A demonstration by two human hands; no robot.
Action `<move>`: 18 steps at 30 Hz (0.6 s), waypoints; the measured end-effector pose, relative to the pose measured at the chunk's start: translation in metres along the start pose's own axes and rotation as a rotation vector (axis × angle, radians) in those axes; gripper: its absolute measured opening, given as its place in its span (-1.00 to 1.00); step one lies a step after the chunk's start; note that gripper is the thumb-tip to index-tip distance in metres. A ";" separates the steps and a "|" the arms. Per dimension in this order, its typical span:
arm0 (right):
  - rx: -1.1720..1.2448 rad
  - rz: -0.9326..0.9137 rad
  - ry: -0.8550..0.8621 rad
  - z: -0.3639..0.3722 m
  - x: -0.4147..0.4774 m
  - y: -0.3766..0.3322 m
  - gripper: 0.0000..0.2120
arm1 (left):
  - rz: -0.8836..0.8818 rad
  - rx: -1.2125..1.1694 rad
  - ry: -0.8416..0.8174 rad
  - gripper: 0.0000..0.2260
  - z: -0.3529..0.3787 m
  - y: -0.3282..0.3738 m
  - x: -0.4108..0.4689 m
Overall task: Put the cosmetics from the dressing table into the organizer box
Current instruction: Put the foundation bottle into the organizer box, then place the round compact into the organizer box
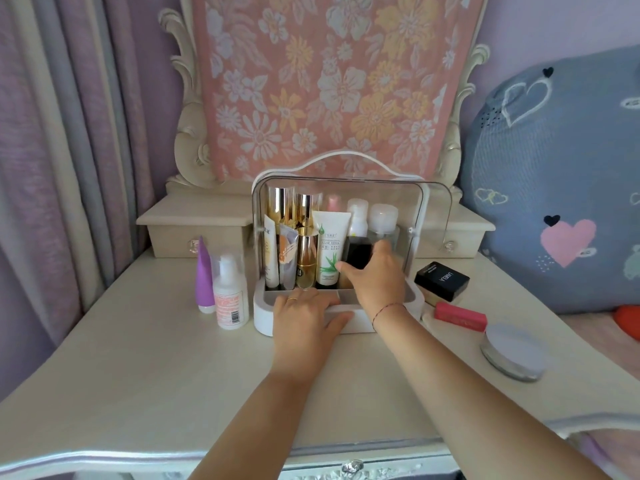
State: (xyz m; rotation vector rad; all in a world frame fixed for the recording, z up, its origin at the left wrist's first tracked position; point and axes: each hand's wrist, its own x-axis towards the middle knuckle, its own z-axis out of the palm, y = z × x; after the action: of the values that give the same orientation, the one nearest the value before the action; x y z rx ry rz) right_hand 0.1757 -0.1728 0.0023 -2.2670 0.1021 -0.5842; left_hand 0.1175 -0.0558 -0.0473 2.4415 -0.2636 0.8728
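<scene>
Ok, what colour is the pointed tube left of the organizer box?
Purple tube with a clear cap at its base, seen in the head view.

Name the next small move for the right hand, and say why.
Probably lower the black bottle into the organizer and let go. The right hand grips it inside the open box beside the aloe tube, while the left hand steadies the front rim.

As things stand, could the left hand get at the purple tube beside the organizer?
Probably yes. The left hand rests empty on the organizer box front; only the white pump bottle stands partly before the purple tube.
</scene>
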 end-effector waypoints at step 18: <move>-0.229 -0.118 0.109 -0.104 -0.040 0.065 -0.58 | 0.010 0.000 0.013 -0.78 -0.004 0.002 -0.001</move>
State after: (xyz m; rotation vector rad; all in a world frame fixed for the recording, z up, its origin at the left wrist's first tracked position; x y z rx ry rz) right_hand 0.1011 -0.2782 0.0024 -2.4746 0.0937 -0.7933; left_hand 0.1140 -0.0558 -0.0447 2.4350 -0.2716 0.8932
